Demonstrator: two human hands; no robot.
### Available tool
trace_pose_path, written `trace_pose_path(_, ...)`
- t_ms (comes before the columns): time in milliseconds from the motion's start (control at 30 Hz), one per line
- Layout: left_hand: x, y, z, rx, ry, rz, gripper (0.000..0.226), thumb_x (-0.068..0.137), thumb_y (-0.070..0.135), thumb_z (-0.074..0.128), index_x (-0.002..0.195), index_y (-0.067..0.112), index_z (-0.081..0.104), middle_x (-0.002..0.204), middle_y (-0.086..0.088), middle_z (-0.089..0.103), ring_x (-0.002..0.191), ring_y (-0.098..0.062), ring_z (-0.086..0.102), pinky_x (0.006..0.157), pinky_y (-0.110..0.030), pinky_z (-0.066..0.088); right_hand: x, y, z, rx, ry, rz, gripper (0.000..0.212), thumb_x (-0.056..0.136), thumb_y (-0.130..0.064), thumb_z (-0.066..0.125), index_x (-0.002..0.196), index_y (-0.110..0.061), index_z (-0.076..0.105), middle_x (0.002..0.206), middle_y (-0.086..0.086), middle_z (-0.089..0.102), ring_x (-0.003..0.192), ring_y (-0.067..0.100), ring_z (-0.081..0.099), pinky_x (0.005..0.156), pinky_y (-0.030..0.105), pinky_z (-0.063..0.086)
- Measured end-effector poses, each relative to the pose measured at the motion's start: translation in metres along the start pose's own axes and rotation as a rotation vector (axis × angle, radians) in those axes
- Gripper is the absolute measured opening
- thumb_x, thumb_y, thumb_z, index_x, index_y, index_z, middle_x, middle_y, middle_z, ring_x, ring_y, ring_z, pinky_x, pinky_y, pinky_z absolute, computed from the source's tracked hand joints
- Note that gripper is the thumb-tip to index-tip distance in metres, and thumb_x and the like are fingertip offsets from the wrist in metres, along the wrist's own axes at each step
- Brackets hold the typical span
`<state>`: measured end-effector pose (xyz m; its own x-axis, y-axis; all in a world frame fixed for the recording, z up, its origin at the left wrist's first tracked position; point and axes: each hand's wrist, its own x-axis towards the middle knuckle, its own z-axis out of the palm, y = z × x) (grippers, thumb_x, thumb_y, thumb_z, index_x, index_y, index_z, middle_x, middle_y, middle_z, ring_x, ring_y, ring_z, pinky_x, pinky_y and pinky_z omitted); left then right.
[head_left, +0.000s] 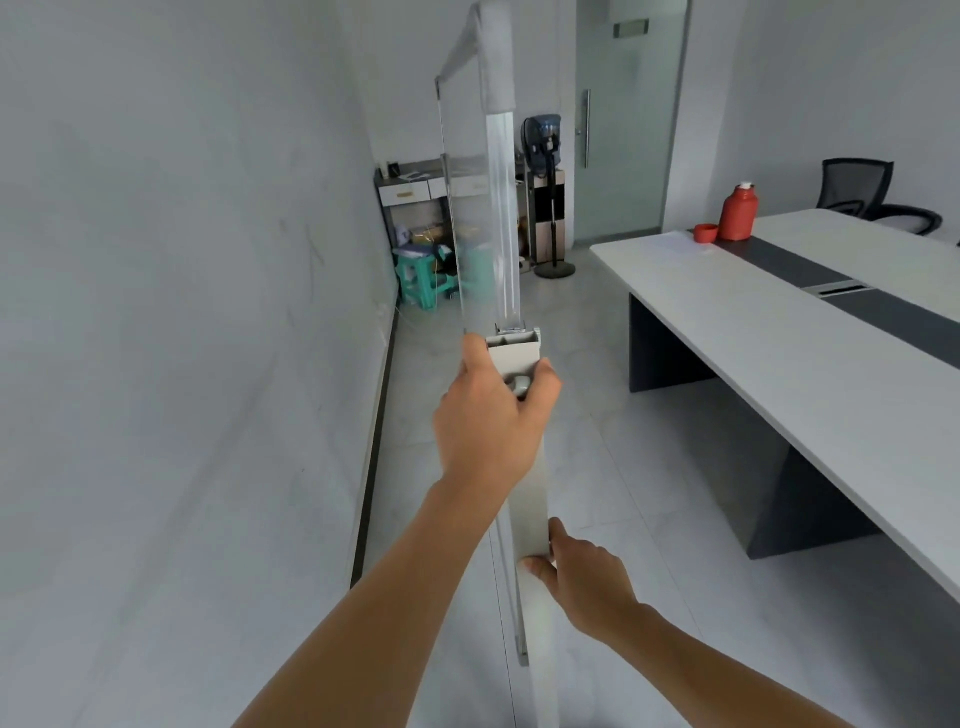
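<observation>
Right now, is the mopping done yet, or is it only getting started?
Looks early. Done so far: the mop is picked up, its grey pad raised high in the air. In hand: the left hand grips the grey slider and the right hand holds the handle lower down. Left: the pad is not on the floor, which shows no wet streaks I can tell.

Long white table (779, 332) with a dark centre strip (779, 265), right side. On its far end: red flask (738, 213), upright, with a red cup (705, 233) just beside it. Black mesh chair (854, 187) behind. Frosted glass door (628, 130) with bar handle (587, 127). Standing fan (543, 137) near the door. Small desk (410, 189) with drawers against the white wall (182, 260) — green stools (421, 283) beneath. Pale tiled floor (597, 441).
</observation>
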<state>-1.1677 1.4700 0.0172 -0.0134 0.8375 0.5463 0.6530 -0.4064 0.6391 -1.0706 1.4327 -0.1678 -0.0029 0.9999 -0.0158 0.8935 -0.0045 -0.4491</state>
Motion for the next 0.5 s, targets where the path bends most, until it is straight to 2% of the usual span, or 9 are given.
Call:
trace_pose_path(167,0.089,-0.037,0.047,-0.026,-0.020,0.013,0.031,0.087,0.041,0.057,0.097,0.023,0.034,0.082,0.008,0.056,0.074,-0.016,0.059,0.061,-0.033,0.054,0.109,0.013,-0.002,-0.007,0.017,-0.008,0.042,0.093,-0.057,0.037,0.111,-0.020,0.042,0.094,0.000,0.071,0.076,0.023,0.068,0.072,0.040,0.058)
trace_pose_path(267,0.143,-0.055,0.070,-0.042,-0.068,-0.022,0.030,0.087,0.041,0.057,0.097,0.022,0.036,0.074,0.017,0.050,0.074,-0.016,0.062,0.064,-0.038,0.057,0.173,0.015,-0.010,-0.037,0.020,-0.017,0.070,0.081,-0.073,0.012,0.114,-0.020,0.042,0.095,-0.001,0.071,0.076,0.022,0.069,0.072,0.039,0.058)
trace_pose_path(300,0.161,-0.062,0.079,-0.048,-0.073,-0.029,0.030,0.087,0.042,0.058,0.096,0.022,0.037,0.073,0.018,0.049,0.074,-0.016,0.062,0.065,-0.040,0.058,0.196,0.017,-0.010,-0.042,0.019,-0.026,0.072,0.079,-0.074,0.010,0.114,-0.020,0.042,0.097,-0.002,0.071,0.076,0.021,0.069,0.072,0.038,0.059)
trace_pose_path(400,0.216,-0.086,0.107,-0.079,-0.074,-0.041,0.032,0.084,0.045,0.057,0.097,0.020,0.040,0.077,0.010,0.060,0.074,-0.017,0.064,0.065,-0.044,0.058,0.259,0.020,-0.017,-0.043,0.010,-0.004,0.051,0.090,-0.062,0.030,0.116,-0.020,0.042,0.097,-0.003,0.071,0.076,0.020,0.069,0.072,0.037,0.059)
trace_pose_path(500,0.266,-0.110,0.135,-0.083,-0.084,-0.026,0.035,0.083,0.049,0.056,0.096,0.020,0.041,0.082,0.002,0.066,0.073,-0.018,0.065,0.063,-0.045,0.058,0.315,0.022,-0.020,-0.044,0.013,0.020,0.040,0.093,-0.055,0.040,0.114,-0.020,0.042,0.083,-0.008,0.066,0.071,0.018,0.067,0.069,0.035,0.059)
